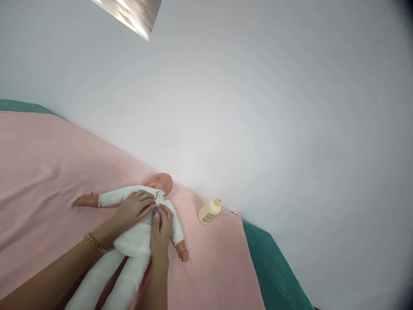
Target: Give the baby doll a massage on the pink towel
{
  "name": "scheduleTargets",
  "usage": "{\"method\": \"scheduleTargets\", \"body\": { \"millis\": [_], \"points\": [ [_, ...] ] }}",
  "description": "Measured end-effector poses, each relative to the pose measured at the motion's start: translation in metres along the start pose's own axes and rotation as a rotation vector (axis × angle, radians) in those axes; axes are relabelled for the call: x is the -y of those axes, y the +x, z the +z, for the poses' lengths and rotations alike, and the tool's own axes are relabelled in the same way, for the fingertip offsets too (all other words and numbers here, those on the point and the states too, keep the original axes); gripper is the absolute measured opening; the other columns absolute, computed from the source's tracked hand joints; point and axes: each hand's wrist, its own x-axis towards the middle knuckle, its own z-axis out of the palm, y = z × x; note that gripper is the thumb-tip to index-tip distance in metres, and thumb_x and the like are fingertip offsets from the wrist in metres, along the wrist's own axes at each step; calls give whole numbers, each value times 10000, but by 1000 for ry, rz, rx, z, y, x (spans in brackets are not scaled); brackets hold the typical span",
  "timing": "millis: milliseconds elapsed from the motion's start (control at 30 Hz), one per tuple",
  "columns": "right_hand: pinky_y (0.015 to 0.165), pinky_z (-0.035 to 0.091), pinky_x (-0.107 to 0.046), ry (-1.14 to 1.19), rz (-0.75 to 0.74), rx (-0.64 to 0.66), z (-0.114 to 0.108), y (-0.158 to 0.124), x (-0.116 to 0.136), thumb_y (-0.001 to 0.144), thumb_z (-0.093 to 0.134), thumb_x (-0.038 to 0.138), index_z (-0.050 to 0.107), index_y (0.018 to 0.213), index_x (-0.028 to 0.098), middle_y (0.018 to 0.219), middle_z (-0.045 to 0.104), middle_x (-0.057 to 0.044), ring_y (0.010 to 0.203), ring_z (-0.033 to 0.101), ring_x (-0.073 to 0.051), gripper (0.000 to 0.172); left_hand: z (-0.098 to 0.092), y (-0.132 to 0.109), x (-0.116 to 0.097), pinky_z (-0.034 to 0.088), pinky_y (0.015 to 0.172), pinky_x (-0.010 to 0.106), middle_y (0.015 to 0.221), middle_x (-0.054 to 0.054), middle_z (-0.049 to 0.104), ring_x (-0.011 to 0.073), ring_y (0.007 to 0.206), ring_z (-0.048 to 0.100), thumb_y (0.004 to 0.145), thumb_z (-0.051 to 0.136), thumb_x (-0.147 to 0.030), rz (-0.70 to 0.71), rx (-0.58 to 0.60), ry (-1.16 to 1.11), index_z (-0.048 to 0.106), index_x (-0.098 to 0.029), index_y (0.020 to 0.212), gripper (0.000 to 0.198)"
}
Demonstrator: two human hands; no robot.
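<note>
A doll [134, 240] in white clothes lies on its back on a pink cloth, with its bare head by the wall and both arms spread. My left hand [135, 209], with a gold bracelet at the wrist, rests on the doll's chest, fingers bent over the white fabric near the neck. Beside it my right hand [161, 226] lies on the other side of the chest, its fingertips and thumb at the front of the garment. The fingertips of both hands nearly meet. Whether fabric is pinched between them is too small to tell.
A cream bottle [209, 211] stands on the pink cloth [222, 262] right of the doll. Green sheet [274, 267] shows at the right edge and far left. A pale wall [258, 107] rises behind, with a bright panel [138, 15] at the top.
</note>
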Motion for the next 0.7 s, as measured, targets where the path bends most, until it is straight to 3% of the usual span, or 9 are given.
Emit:
{"method": "scheduleTargets", "body": {
  "millis": [133,433,700],
  "points": [
    [1056,409,-365,-8,2,44,3,0,-3,1029,372,404,675,1182,230,1227,647,-78,1188,553,-197,381,5,-2,4,404,871,393,1037,64,699,251,1006,567,1026,364,-403,-17,-2,13,689,-199,961,389],
    [1012,415,-373,-21,-21,12,9,-1,-13,1025,375,409,687,1131,213,1162,672,-83,1125,579,-208,383,13,-9,11,398,884,398,1042,77,694,253,997,548,1020,352,-412,-43,-6,2,679,-193,972,396],
    [1112,376,-418,-119,-19,48,5,-1,-10,1024,367,461,595,1342,231,1407,563,-103,1320,496,-218,453,14,-11,15,389,981,428,1309,83,624,267,1146,520,1027,361,-429,-24,-7,13,647,-204,1218,411]
  ]
}}
